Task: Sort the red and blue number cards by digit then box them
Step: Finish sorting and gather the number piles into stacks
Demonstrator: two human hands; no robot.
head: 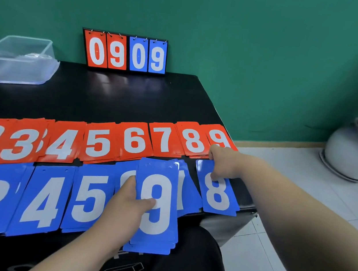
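Where the black tabletop [132, 96] is seen from the head camera, glossy red number cards [97, 144] with white digits are laid in a row from 2 to 9, with blue number cards [45, 199] piled just in front. A stack of blue 9 cards [158, 204] is gripped by the left hand [123, 208], thumb pressed on its face, while the top edge of the blue 8 card [218, 194] is touched by bent fingers [214, 154] of the right hand [221, 162], though a pinch cannot be confirmed. At the far left a clear plastic box [19, 60] is set, its contents too faint to tell.
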